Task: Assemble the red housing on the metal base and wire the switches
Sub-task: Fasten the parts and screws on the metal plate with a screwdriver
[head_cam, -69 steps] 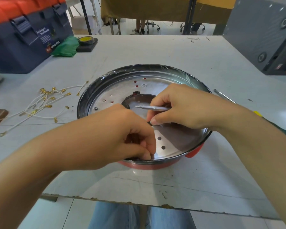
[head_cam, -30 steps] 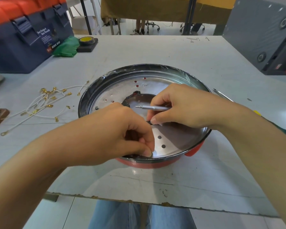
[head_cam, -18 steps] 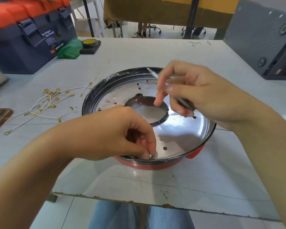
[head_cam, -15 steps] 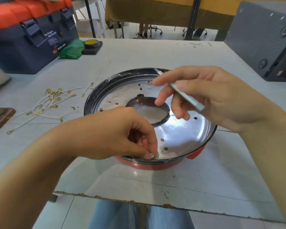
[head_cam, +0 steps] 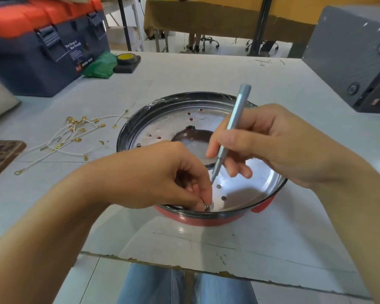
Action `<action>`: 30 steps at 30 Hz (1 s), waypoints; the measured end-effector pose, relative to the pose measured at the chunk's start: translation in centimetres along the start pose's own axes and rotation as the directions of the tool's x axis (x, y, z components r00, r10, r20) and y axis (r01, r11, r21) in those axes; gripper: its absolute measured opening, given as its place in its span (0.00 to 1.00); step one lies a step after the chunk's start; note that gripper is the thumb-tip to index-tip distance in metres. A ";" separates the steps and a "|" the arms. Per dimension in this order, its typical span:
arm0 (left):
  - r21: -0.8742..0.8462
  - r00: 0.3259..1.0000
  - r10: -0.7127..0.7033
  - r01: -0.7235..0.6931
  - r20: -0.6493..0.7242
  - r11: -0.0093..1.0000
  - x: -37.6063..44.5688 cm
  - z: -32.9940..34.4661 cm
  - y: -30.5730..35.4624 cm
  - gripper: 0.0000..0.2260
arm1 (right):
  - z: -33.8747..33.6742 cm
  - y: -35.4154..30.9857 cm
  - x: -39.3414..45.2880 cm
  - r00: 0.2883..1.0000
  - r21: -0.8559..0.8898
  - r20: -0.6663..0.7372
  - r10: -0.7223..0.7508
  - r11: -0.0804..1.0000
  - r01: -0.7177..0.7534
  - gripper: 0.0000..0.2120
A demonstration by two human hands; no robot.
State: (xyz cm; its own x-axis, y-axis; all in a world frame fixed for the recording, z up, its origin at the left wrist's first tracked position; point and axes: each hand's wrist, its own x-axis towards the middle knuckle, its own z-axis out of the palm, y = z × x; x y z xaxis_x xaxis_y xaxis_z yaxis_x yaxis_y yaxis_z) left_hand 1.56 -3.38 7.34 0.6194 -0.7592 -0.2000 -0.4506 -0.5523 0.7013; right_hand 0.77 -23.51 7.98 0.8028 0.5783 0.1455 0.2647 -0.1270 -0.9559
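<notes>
One head-worn wide-angle view looks forward and steeply down, close over the table (head_cam: 272, 227), its near edge and the person's knees (head_cam: 162, 286) at the bottom

On the table (head_cam: 206, 69): one metal base (head_cam: 246, 194) in one red housing (head_cam: 206, 220), one screwdriver (head_cam: 233, 128), one screw (head_cam: 205, 205), one toolbox (head_cam: 42, 51), one tape roll (head_cam: 126, 58), one green bag (head_cam: 100, 65), and one bundle of white wires (head_cam: 75, 137), too tangled to count.
</notes>
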 end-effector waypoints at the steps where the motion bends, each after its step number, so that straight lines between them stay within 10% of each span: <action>1: 0.010 1.000 0.004 -0.004 -0.002 1.000 0.0 0.0 0.0 0.04 | 0.2 -0.1 -0.1 1.000 -0.040 0.020 0.010 0.999 -0.010 0.09; 30: -0.018 0.999 0.033 -0.033 0.013 0.999 0.2 0.0 0.0 0.04 | 1.0 -1.4 -0.4 0.970 -0.357 0.206 0.131 0.933 -0.050 0.06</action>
State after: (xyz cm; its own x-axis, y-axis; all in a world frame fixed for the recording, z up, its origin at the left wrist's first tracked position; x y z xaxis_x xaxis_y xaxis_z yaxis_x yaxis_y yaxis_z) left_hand 1.68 -3.51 7.33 0.5959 -0.7814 -0.1852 -0.4594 -0.5209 0.7194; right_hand -0.43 -22.72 9.05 0.7030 0.7102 -0.0363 0.3978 -0.4350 -0.8078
